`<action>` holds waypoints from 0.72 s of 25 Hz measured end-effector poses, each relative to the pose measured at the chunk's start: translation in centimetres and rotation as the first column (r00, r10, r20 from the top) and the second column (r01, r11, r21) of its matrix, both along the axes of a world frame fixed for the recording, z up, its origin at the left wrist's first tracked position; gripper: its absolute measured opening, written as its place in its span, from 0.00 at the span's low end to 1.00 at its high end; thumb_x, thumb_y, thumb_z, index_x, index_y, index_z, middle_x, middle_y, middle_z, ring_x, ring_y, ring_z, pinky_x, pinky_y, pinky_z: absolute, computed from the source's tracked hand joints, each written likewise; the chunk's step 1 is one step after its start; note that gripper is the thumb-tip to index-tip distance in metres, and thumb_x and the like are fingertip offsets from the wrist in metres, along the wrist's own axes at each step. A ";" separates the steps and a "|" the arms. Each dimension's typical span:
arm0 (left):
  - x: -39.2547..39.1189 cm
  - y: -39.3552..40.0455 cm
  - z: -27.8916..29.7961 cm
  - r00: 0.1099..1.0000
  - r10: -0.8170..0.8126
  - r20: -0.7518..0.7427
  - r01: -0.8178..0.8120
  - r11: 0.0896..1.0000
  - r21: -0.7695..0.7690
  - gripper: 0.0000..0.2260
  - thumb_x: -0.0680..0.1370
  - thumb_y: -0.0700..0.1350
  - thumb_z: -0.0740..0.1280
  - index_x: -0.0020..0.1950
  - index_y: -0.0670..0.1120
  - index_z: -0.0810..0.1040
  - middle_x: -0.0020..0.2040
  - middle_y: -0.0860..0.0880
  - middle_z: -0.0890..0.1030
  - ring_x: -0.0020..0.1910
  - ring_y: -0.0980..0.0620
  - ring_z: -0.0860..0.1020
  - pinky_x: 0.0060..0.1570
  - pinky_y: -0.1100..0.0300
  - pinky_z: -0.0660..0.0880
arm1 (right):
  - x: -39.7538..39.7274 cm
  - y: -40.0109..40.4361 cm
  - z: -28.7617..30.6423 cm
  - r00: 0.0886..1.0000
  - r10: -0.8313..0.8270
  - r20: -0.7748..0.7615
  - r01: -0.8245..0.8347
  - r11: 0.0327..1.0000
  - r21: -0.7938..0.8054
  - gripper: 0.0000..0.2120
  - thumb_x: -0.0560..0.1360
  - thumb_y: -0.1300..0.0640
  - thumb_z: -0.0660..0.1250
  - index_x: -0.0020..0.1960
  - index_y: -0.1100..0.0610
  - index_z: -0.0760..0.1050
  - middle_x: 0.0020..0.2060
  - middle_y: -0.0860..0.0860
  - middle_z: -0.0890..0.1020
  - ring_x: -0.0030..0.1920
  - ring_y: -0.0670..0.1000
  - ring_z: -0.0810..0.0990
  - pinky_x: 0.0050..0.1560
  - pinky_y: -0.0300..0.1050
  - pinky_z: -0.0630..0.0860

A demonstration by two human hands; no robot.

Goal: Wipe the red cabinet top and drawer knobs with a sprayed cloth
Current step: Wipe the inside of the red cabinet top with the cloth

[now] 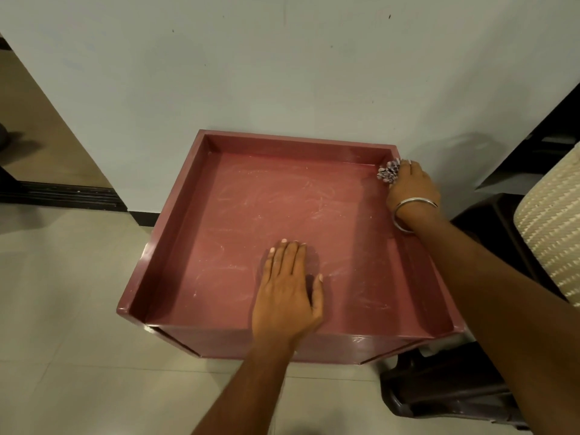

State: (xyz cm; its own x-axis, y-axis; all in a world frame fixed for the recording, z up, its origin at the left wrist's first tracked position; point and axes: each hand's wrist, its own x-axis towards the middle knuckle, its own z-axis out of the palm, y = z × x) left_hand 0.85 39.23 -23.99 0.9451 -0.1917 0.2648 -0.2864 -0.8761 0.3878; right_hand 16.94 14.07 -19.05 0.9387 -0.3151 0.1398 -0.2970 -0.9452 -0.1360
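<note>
The red cabinet top [238, 215] is a shallow tray-like surface with raised rims, standing against a pale wall. White smear marks streak its floor. My left hand [287, 290] lies flat, palm down, on the near middle of the top, fingers together. My right hand [411, 186], with metal bangles on the wrist, presses a bunched patterned cloth [388, 173] into the far right corner against the rim. The drawer knobs are out of sight below the front edge.
A dark plastic stool [448, 400] stands right of the cabinet, with a cream woven cushion [552, 233] above it. Pale floor tiles [78, 340] spread to the left and front. A dark sliding door track [69, 193] lies at the far left.
</note>
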 end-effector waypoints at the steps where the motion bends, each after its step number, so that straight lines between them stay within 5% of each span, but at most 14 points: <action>1: -0.1 0.0 0.1 1.000 0.000 -0.003 -0.001 1.000 -0.004 0.29 0.79 0.56 0.49 0.75 0.42 0.64 0.75 0.45 0.65 0.77 0.49 0.57 0.76 0.55 0.45 | -0.1 0.0 0.0 1.000 0.005 -0.001 -0.005 1.000 0.006 0.29 0.75 0.61 0.59 0.74 0.63 0.55 0.73 0.62 0.61 0.70 0.65 0.64 0.68 0.57 0.65; 9: 0.2 0.2 0.1 0.998 -0.047 -0.046 0.047 0.999 0.000 0.31 0.79 0.59 0.46 0.78 0.44 0.56 0.78 0.47 0.57 0.78 0.52 0.48 0.75 0.56 0.39 | 1.1 -0.1 0.7 0.999 -0.036 0.041 0.031 0.994 0.107 0.27 0.72 0.63 0.62 0.69 0.66 0.56 0.65 0.65 0.69 0.63 0.67 0.71 0.59 0.59 0.71; 14: 1.4 -0.3 0.4 0.985 -0.161 -0.066 0.163 0.986 0.033 0.32 0.78 0.60 0.43 0.79 0.45 0.52 0.79 0.49 0.52 0.78 0.54 0.42 0.75 0.56 0.34 | 1.8 -1.1 1.3 0.997 0.046 0.062 -0.053 0.993 0.106 0.17 0.73 0.65 0.61 0.60 0.65 0.64 0.61 0.66 0.69 0.55 0.70 0.75 0.53 0.58 0.73; 18: 2.8 -1.7 0.6 0.986 -0.160 -0.049 0.160 0.987 -0.008 0.31 0.79 0.60 0.42 0.79 0.46 0.52 0.79 0.49 0.52 0.78 0.55 0.43 0.75 0.56 0.34 | 3.5 -1.0 1.6 0.993 0.013 0.119 -0.019 0.999 0.047 0.16 0.75 0.65 0.60 0.62 0.65 0.67 0.61 0.65 0.71 0.59 0.68 0.73 0.57 0.57 0.72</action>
